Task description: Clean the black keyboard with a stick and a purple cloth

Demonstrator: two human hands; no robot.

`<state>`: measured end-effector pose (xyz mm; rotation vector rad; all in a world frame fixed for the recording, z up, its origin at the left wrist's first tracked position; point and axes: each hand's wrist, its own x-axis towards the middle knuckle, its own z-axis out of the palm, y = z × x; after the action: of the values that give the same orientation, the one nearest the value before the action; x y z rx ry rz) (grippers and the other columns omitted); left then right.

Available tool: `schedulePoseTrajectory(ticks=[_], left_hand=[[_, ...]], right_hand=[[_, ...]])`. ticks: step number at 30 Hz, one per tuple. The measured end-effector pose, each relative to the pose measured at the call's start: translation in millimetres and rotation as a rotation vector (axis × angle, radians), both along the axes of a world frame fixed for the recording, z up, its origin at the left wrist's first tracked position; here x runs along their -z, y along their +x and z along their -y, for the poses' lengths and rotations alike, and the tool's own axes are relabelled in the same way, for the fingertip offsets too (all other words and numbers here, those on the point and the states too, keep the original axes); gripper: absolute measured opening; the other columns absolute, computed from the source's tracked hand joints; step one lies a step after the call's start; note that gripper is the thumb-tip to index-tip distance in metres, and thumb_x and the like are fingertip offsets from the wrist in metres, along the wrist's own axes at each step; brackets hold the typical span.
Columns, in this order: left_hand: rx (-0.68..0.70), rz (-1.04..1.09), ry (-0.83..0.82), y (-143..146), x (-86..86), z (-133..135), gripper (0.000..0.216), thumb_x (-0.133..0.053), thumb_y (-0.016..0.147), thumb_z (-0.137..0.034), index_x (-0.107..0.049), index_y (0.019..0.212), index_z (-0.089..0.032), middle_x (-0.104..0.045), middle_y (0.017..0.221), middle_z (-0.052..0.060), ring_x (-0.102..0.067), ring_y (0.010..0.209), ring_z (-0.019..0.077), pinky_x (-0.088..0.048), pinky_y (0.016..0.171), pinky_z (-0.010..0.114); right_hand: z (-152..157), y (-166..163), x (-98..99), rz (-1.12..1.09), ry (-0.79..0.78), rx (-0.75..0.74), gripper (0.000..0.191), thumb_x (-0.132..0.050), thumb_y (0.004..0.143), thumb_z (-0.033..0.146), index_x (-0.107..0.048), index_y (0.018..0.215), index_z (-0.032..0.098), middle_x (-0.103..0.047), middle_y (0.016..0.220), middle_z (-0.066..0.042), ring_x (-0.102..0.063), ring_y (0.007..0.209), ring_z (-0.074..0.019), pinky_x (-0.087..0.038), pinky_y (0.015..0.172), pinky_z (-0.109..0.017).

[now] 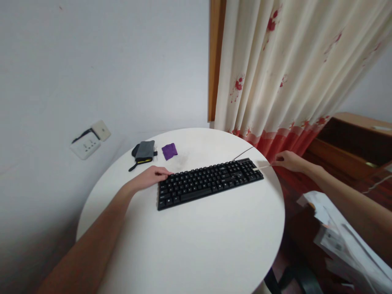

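A black computer keyboard (211, 179) lies slightly slanted on the round white table (196, 241). At its upper left corner, my left hand (153, 176) grips the edge, fingers along the back and close to the top row of keys. My right hand (286, 160), off the keyboard's right side, pinches a thin pale stick (265, 166). The stick's wider, light end reaches over the number keys at the right; whether it is a brush I cannot tell. From the keyboard's back edge a dark cable (243, 153) runs to the table's far rim.
A grey pouch (145, 151) with a dark strap and a crumpled purple cloth (169, 151) lie at the back left. Wall sockets (87, 145) are beyond the table. A patterned curtain (260, 73) hangs behind. White plastic packaging (339, 237) and a wooden cabinet (355, 143) are at the right.
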<state>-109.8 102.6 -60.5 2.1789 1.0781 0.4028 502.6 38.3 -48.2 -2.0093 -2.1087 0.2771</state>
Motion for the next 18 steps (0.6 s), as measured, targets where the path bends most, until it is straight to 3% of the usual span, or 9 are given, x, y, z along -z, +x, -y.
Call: schedulePoseTrajectory(ticks=[8,18], left_hand=[[-0.001,0.019,-0.016,1.9,-2.9,3.1,0.03,-0.06,0.08,-0.039,-0.077,0.096,-0.02,-0.073,0.104,0.006,-0.064,0.099,0.0242,-0.045,0.096,0.035],[0.001,0.007,0.023,0.4,0.1,1.4,0.03,-0.057,0.08,-0.034,-0.077,0.098,-0.021,-0.074,0.103,0.006,-0.065,0.097,0.0225,-0.046,0.092,0.032]], right_hand=[[2.4,2.4,-1.0,-0.006,-0.012,0.021,0.048,-0.059,0.075,0.064,-0.061,0.062,0.018,-0.062,0.063,-0.002,-0.053,0.06,-0.016,-0.036,0.057,-0.028],[-12.1,-40.1,19.7,-0.112,-0.074,-0.095,0.054,-0.056,0.074,0.069,-0.06,0.062,0.017,-0.057,0.059,-0.001,-0.047,0.057,-0.0135,-0.032,0.055,-0.026]])
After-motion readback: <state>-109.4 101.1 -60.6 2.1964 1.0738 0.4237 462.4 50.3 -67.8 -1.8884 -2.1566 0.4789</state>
